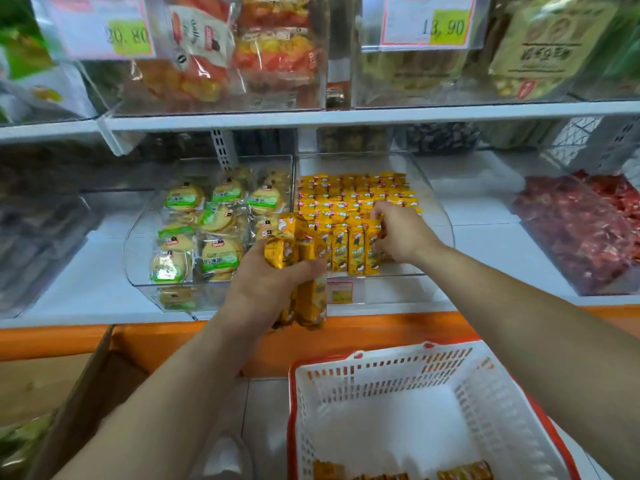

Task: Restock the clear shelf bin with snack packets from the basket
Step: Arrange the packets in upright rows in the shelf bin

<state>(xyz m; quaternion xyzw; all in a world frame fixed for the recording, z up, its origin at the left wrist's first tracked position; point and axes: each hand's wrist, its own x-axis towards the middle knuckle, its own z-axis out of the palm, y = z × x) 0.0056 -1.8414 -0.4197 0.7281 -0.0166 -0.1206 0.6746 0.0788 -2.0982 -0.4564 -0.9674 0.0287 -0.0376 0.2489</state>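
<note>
Our left hand (266,282) is clenched round a fat bundle of yellow packets (313,303) at the front left corner of the clear bin (438,216). Our right hand (398,233) is inside the bin, fingers curled onto its upright front row (346,249). The bundle looks overfull, so a slackened grip could spill packets in front of the bin, perhaps missing the basket (381,355) below it. Nudging the row may topple it, or push packets into the biscuit bin (207,230) left of the clear bin. A few spare packets (464,472) lie in the basket.
</note>
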